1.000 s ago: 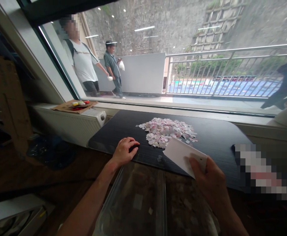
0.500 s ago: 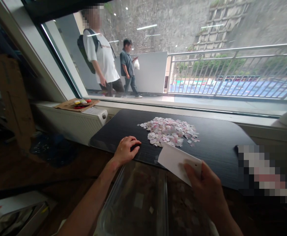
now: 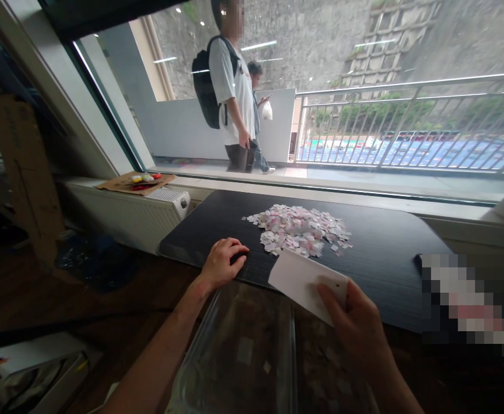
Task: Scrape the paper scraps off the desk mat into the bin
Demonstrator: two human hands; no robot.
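Observation:
My right hand [image 3: 355,316] grips a stiff white card [image 3: 308,282] with a small hole near its held end, thumb on top. The card's far edge is at the near side of a heap of small white and pinkish paper scraps [image 3: 297,227] on the dark table [image 3: 377,247]. At the table's front edge rests my left hand [image 3: 224,261], fingers slightly bent and apart from the thumb, with nothing in it. Under that edge stands a clear plastic bin [image 3: 235,356] with a few scraps inside.
A white radiator [image 3: 126,210] with small items on cardboard on top stands left of the table. Behind is a window, with two people [image 3: 235,92] walking outside. A dark plastic bag [image 3: 92,261] lies on the floor at left; cardboard [image 3: 16,178] leans nearby.
My right hand and the card have shifted slightly left along the near side of the heap. My left hand stays put. Outside, both people have walked to the right.

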